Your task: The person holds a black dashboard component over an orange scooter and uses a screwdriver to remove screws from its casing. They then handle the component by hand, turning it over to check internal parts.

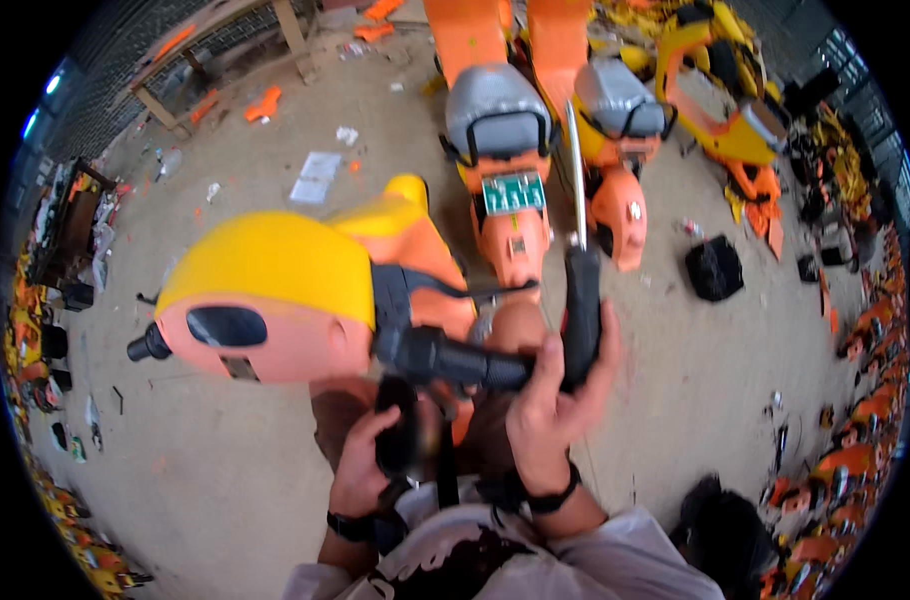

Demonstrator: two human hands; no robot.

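My right hand (550,405) holds a black piece with a long, slightly bent silver stem (576,180) pointing away from me. It looks like a rear-view mirror (581,310) seen edge-on. Low in front of my body, my left hand (363,465) grips a second black rounded mirror (397,430), whose glass is blurred. Between and beyond my hands stands a scooter with a yellow and orange front cover (265,270). Its black handlebar grip (475,365) ends right beside my right hand. Whether they touch is unclear. A dark brake lever (500,290) shows beyond it.
Two orange scooters with silver-grey seats (500,110) stand ahead. Farther right is a yellow scooter body (685,75). A black bag (715,268) and white papers (316,178) lie on the concrete floor. Orange and yellow parts (855,460) line the right side.
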